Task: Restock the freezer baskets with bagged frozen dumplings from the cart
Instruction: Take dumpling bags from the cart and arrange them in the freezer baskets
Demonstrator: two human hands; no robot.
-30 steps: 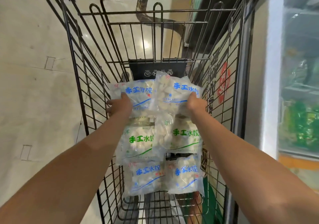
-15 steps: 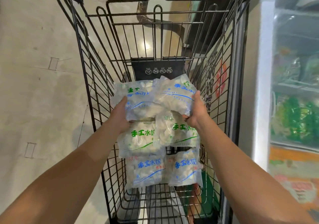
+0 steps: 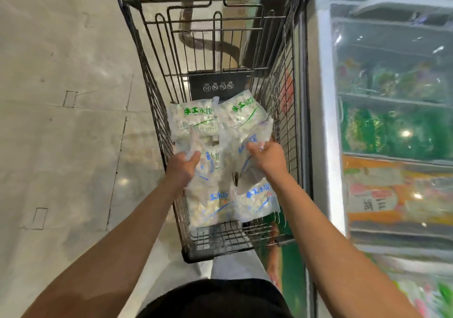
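Cart point(image 3: 159, 77) w/ dumpling bags point(image 3: 196, 119).

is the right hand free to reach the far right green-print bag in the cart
Probably not yet: the right hand already grips a blue-print bag. The green-print bag itself lies uncovered just beyond it, nothing on top.

Both forearms point(image 3: 326, 224) bare, no sleeves, no watch or rings visible. Black garment point(image 3: 215, 298) at torso.
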